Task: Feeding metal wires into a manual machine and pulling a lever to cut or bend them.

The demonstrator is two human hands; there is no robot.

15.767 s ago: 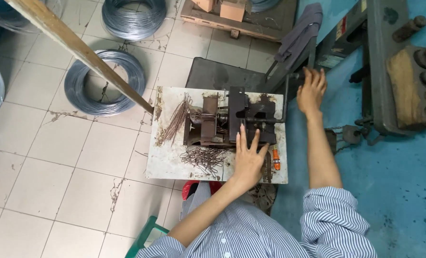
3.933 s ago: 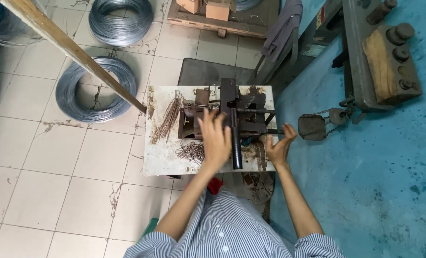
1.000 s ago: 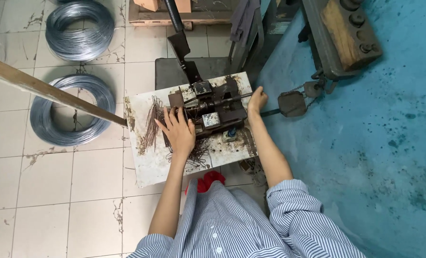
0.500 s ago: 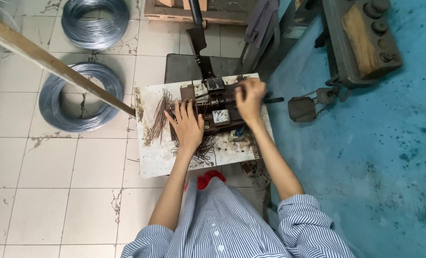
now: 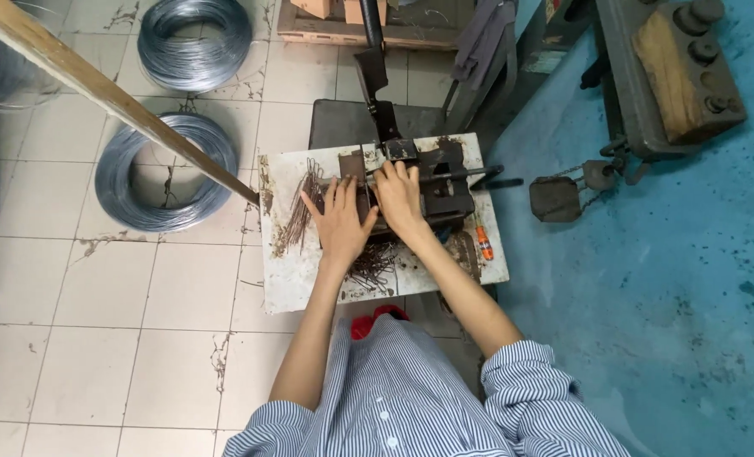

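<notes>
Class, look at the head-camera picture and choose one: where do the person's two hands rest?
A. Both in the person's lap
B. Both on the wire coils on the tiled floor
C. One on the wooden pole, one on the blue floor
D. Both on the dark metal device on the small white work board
D. The left hand and the right hand lie side by side on the dark metal device atop the white work board, well away from the wire coils.

To your left, two coils of grey wire (image 5: pixel 164 173) (image 5: pixel 195 41) lie on the tiled floor (image 5: pixel 72 313), and a long wooden pole (image 5: pixel 106 89) slants across above them. On your right, the blue floor (image 5: pixel 673 296) carries a dark metal frame with a wooden block (image 5: pixel 686 72). Ahead of you stands a wooden pallet (image 5: pixel 352 25).
</notes>
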